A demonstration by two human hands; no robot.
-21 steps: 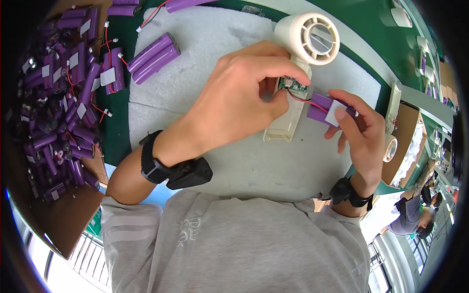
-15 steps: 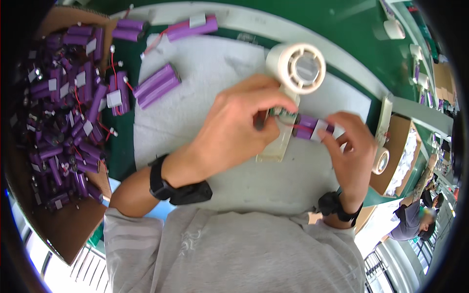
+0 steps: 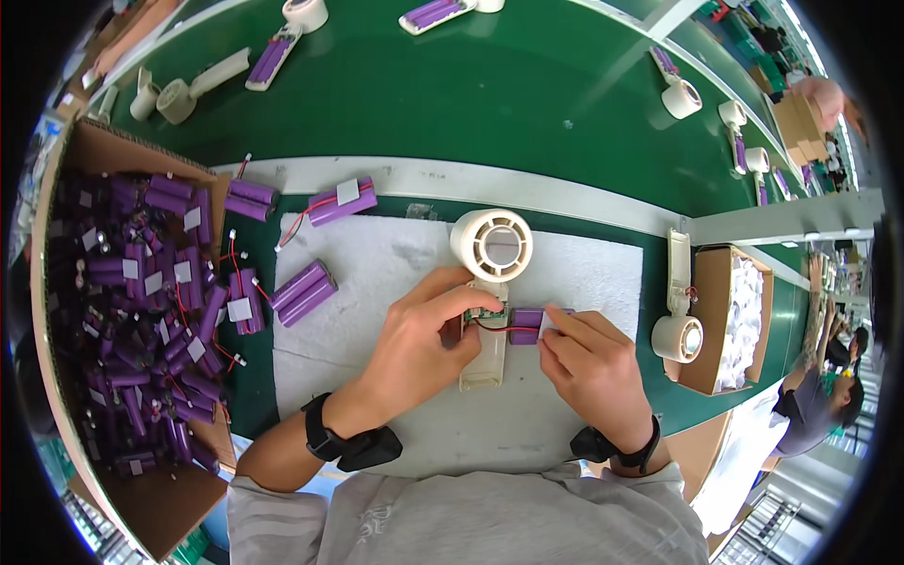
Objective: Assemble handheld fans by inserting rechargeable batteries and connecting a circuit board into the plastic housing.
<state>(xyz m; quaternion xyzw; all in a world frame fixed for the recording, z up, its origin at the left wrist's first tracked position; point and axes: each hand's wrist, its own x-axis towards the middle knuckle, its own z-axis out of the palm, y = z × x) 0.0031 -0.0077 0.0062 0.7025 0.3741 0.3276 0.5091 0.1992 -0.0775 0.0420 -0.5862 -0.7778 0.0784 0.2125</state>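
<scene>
A white handheld fan (image 3: 491, 247) lies at the middle of the grey-white mat, its round head away from me and its handle shell open. My left hand (image 3: 411, 330) curls around the handle's upper part, thumb and index finger at a small green circuit board (image 3: 487, 312). Red and black wires run from the board to a purple battery pack (image 3: 525, 326) beside the handle. My right hand (image 3: 589, 353) pinches that pack at its right end, over a white pad; the fingertips partly hide it. The lower handle shell (image 3: 483, 370) lies bare.
A cardboard box (image 3: 179, 490) heaped with purple battery packs stands at left. Several loose packs, one of them (image 3: 303, 293) on the mat (image 3: 377, 245), lie near it. At right are another fan (image 3: 677, 337) and a box (image 3: 702, 369) of white pieces. More fans lie across the green table (image 3: 527, 104).
The view has shifted, showing more of the far table. My right hand has turned, its fingers now closer together on the battery pack. My left hand keeps its grip on the fan.
</scene>
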